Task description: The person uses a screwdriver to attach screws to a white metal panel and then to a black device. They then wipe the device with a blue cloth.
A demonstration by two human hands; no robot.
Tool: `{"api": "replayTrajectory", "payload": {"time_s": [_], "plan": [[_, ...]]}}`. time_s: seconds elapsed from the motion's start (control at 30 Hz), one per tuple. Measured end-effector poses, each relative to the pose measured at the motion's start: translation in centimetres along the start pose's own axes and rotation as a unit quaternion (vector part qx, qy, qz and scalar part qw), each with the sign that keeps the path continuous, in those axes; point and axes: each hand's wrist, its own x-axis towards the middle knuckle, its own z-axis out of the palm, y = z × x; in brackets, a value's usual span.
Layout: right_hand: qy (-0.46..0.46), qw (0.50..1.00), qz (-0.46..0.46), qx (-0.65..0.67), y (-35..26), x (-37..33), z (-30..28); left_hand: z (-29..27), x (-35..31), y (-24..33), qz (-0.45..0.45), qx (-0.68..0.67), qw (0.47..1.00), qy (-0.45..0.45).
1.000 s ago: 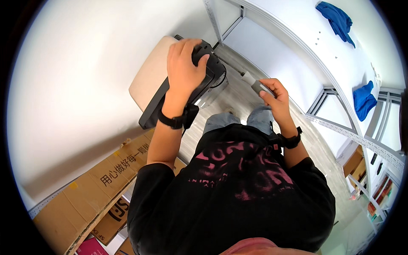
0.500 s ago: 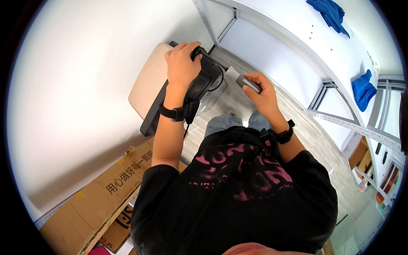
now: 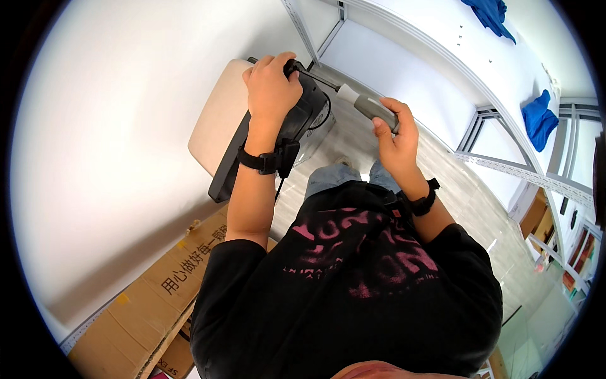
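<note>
A bulky black-bodied object [image 3: 300, 114] with a beige panel [image 3: 216, 114] stands by the wall at the upper left. Its kind is not plain. Over its top end, my left hand [image 3: 271, 88] curls its fingers and thumb round a black part [image 3: 293, 67]. My right hand [image 3: 399, 136] grips the grey handle of a screwdriver [image 3: 372, 110] near its rear end. The thin dark shaft slants up and left to the black part beside my left thumb. Exactly where the tip sits is hard to make out. A black cable [image 3: 329, 107] loops off the object's side.
Metal-framed shelving with white panels [image 3: 404, 63] runs along the upper right, with blue cloths [image 3: 540, 120] on it. Brown cardboard [image 3: 145, 303] lies at the lower left against the wall. Grey floor [image 3: 442, 158] shows below my right arm.
My right hand has shifted right and now holds the screwdriver handle nearer its rear end. The handle has moved slightly up and right. My left hand keeps its grip.
</note>
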Motion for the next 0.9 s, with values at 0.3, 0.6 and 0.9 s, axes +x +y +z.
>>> {"api": "replayTrajectory", "payload": {"time_s": [0.3,0.6,0.9], "plan": [[0.016,0.998,-0.056,0.021,0.6,0.0,0.3,0.1,-0.1,-0.2,0.000,0.012,1.000,-0.013],[-0.021,0.994,0.089,0.055,0.0,0.2,-0.2,-0.3,-0.1,0.1,-0.006,0.014,0.999,-0.030],[-0.027,0.985,0.150,0.082,-1.3,0.7,0.3,0.3,0.1,-0.4,-0.001,0.022,1.000,-0.008]]}}
